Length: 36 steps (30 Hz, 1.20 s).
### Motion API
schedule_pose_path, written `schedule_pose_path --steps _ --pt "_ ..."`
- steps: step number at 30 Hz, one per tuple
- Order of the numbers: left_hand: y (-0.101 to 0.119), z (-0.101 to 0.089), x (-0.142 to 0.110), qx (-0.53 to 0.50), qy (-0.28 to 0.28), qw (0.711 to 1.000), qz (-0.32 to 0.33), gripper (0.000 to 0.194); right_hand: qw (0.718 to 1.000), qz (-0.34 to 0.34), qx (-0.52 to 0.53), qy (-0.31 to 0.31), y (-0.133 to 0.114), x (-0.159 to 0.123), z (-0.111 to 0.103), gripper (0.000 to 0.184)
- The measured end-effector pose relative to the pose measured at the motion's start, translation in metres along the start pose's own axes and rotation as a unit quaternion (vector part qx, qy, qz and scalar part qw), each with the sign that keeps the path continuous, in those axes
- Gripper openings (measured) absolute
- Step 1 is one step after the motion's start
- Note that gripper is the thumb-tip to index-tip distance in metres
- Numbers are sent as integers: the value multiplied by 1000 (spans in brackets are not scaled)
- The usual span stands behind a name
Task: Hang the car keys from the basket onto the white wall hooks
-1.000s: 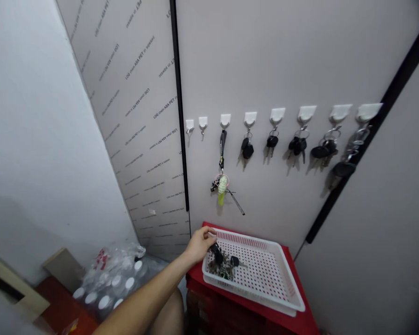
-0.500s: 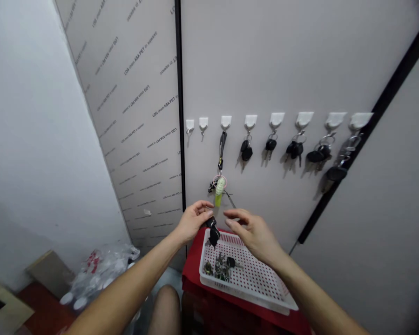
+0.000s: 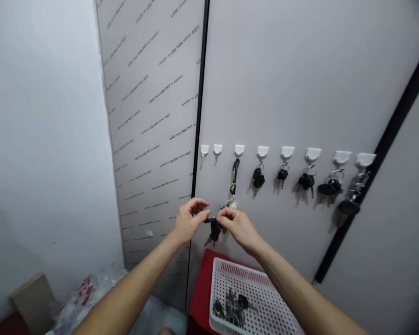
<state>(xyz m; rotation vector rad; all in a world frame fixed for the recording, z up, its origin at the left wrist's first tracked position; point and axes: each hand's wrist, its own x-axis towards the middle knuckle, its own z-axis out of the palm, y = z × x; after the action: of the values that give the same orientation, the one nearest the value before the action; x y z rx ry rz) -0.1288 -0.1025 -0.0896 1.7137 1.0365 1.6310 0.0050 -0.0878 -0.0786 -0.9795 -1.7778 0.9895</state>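
A bunch of black-headed keys dangles between my two hands, above the basket and in front of the panel. My left hand pinches it from the left side, thumb against the fingers. My right hand is closed at the upper right of the bunch, its fingertips at what looks like the ring. Just behind the right hand, a lanyard with a pink ring and a pale green charm hangs from a hook, partly covered by the fingers. Below, the white perforated basket holds loose keys.
White adhesive hooks run in a row across the grey panel, with key bunches on those to the right. Under the basket lies a red cloth. Plastic bags and a board stand at lower left.
Both hands have risen away from the basket with the keys. My right hand has moved left and closed at the bunch. The view has tilted up and turned left.
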Motion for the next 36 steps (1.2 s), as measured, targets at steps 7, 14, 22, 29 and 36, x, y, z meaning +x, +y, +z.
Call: schedule_pose_path --steps 7,14,22,29,36 --pt "11 -4 55 127 -4 988 83 22 988 -87 -70 106 -48 57 -12 10" --pt "21 -2 106 84 6 990 117 13 976 -109 -91 163 -66 96 -26 8" --pt "21 2 122 150 116 975 115 9 948 -128 -221 189 -77 119 -31 14" --pt "13 9 124 193 143 971 19 13 897 -110 -360 232 -76 130 -25 23" --pt "-27 6 78 216 105 970 -29 26 855 -226 -414 216 -46 75 -22 29"
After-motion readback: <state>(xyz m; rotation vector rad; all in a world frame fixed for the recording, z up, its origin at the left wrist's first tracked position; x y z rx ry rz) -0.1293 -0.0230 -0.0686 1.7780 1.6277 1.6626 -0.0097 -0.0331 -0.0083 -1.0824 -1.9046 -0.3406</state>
